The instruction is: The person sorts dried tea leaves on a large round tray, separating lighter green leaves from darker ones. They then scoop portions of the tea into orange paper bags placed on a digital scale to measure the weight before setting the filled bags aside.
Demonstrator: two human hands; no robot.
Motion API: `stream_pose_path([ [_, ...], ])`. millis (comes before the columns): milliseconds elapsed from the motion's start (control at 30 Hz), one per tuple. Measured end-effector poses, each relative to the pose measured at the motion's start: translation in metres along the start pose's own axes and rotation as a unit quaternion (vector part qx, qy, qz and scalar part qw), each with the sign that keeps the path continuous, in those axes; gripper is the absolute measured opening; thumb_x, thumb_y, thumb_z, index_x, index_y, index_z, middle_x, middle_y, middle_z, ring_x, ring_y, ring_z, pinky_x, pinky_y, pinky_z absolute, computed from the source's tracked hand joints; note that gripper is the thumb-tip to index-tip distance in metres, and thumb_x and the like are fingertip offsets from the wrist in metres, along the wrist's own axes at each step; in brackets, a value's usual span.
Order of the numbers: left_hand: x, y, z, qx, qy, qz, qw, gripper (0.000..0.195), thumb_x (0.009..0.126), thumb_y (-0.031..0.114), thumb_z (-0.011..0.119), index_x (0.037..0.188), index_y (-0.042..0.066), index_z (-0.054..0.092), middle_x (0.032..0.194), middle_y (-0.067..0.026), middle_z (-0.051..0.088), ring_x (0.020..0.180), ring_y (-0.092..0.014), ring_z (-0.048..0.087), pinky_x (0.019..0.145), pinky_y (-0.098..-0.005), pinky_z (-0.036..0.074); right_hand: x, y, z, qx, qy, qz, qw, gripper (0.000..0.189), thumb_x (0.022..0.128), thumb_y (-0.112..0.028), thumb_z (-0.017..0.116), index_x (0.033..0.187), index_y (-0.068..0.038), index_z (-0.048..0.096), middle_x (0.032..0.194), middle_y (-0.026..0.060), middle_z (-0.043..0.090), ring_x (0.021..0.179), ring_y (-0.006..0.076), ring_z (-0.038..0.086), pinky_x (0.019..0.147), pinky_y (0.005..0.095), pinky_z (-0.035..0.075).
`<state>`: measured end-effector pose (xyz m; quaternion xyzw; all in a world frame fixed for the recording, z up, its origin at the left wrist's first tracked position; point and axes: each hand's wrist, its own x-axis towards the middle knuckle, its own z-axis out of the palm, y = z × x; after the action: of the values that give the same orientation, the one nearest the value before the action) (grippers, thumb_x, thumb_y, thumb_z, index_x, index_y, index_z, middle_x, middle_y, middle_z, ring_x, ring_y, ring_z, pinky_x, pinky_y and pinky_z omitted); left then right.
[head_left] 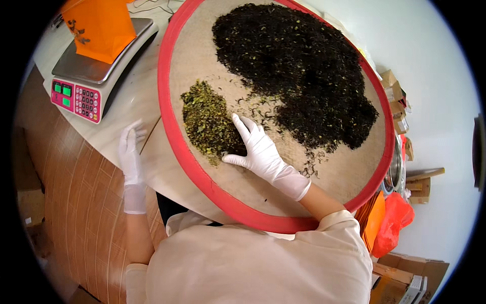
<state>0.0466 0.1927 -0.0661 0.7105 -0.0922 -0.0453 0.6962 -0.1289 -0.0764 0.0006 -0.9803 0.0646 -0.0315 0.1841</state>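
Note:
A large round tray with a red cloth rim rests on the table. It bears a big heap of dark dried leaves, like loose tea, and a smaller yellow-green heap of leaf bits. My right hand, in a white glove, touches the right edge of the small heap, thumb and fingers spread; whether any leaves lie under the palm is hidden. My left hand, also gloved in white, is over the table's edge left of the tray, fingers slightly bent, holding nothing visible. Stray dark leaves lie between the heaps.
An orange bag stands on a digital scale at upper left. Orange packets, a red plastic bag and cardboard boxes are at right along the white wall. Tiled floor shows at left.

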Motion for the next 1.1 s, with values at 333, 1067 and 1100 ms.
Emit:
stream_pose_path([
  [333, -0.004, 0.008, 0.004, -0.021, 0.010, -0.027, 0.999, 0.029, 0.100, 0.018, 0.043, 0.115, 0.002, 0.061, 0.114, -0.0071, 0.063, 0.094, -0.015, 0.059, 0.089, -0.0306, 0.046, 0.004, 0.008, 0.007, 0.151, 0.062, 0.004, 0.987, 0.056, 0.083, -0.015, 0.070, 0.133, -0.006, 0.047, 0.114, 0.0199, 0.057, 0.099, 0.0330, 0.059, 0.084, 0.0376, 0.049],
  [1067, -0.004, 0.003, 0.000, -0.017, -0.005, -0.011, 1.000, 0.034, 0.100, 0.024, 0.041, 0.117, 0.002, 0.060, 0.115, -0.0073, 0.063, 0.094, -0.015, 0.058, 0.089, -0.0305, 0.046, 0.012, 0.017, -0.040, 0.709, -0.102, 0.186, 0.673, 0.035, 0.094, -0.023, 0.059, 0.124, -0.005, 0.058, 0.101, 0.0027, 0.063, 0.084, 0.0112, 0.056, 0.075, 0.0250, 0.048],
  [1100, -0.004, 0.002, 0.000, -0.018, -0.003, -0.010, 1.000, 0.034, 0.100, 0.024, 0.042, 0.117, 0.002, 0.060, 0.115, -0.0073, 0.063, 0.093, -0.015, 0.059, 0.088, -0.0306, 0.046, 0.014, 0.017, -0.038, 0.697, -0.103, 0.184, 0.686, 0.033, 0.094, -0.021, 0.060, 0.123, -0.006, 0.059, 0.100, 0.0023, 0.064, 0.083, 0.0108, 0.056, 0.074, 0.0248, 0.048],
])
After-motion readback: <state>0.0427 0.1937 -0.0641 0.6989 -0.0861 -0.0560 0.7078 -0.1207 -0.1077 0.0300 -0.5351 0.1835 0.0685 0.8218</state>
